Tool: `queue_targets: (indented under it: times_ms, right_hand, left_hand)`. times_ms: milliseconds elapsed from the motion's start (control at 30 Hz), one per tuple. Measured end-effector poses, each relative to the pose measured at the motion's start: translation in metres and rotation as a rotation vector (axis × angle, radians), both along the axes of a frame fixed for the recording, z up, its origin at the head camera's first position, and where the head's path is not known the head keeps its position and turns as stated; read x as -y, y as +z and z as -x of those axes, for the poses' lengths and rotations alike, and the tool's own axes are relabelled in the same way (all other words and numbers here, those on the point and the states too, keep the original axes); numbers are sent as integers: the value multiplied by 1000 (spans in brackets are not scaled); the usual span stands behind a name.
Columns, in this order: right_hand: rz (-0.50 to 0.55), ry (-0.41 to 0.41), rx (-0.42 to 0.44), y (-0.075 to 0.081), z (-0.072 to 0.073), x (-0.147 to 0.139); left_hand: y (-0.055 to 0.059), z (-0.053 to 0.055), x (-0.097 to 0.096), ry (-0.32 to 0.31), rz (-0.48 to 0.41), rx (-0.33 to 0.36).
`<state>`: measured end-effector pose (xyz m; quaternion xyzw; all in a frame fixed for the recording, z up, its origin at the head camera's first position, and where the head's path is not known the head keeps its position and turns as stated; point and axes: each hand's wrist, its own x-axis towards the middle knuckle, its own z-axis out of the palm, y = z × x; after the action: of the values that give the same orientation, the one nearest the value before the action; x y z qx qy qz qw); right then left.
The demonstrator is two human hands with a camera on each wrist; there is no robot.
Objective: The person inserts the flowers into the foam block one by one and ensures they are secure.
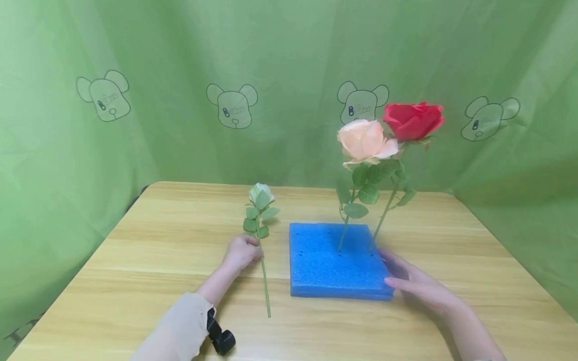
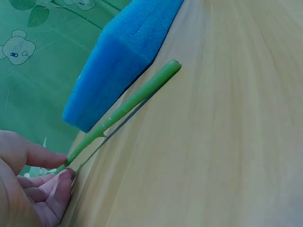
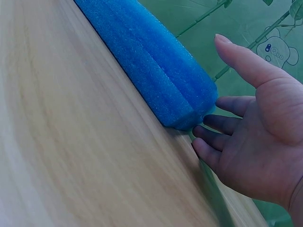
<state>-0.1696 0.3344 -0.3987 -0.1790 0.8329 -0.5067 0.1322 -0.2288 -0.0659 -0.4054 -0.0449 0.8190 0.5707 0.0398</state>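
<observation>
My left hand (image 1: 241, 254) pinches the green stem (image 2: 137, 98) of a white rose (image 1: 261, 193) between thumb and fingers. The rose lies along the wooden table, left of a blue foam block (image 1: 336, 268), its bloom pointing to the back. At the block's right side is my right hand (image 1: 417, 283), fingers extended and thumb spread, fingertips at the edge in the right wrist view; firm contact is hard to tell. A pink rose (image 1: 367, 141) and a red rose (image 1: 413, 121) stand upright in the foam, the red one leaning right.
Several small holes dot the top of the foam block. The wooden table (image 1: 158, 240) reaches back to a green curtain (image 1: 280, 50) printed with bear faces. A black strap device (image 1: 220, 336) sits on the left wrist.
</observation>
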Motion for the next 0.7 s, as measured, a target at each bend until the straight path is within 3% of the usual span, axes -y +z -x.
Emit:
queue_targets:
  times_ms: [133,433,700]
  right_hand:
    - [21,-1,5,0,0,0]
    - [-8,15,-19,1,2,-1]
    - [17,7,-6,-2,1,-1]
  left_hand:
    - [3,0,-1,-4,-1,38]
    - [2,1,0,-28,-151,112]
    - [4,0,1,-43,-199,145]
